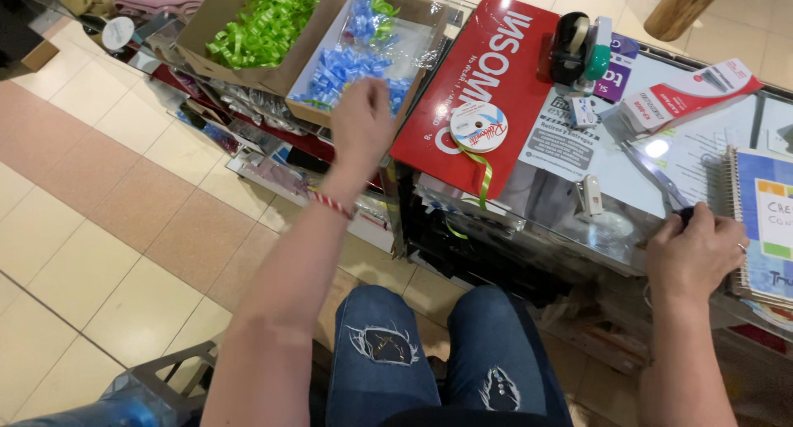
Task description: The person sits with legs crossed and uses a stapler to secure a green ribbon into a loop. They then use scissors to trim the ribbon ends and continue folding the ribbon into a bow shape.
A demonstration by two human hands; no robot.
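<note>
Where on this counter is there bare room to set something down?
Clearest patch: the glass counter between the stapler and the scissors. The red sheet is bare above the ribbon spool. Crowded: both bow boxes, where the left hand reaches, and the notebook by the right hand.

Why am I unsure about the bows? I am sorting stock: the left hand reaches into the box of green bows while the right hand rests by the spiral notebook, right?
Not quite. The head view shows the left hand over the blue bows, not the green ones. The right hand does rest beside the spiral notebook.
</note>
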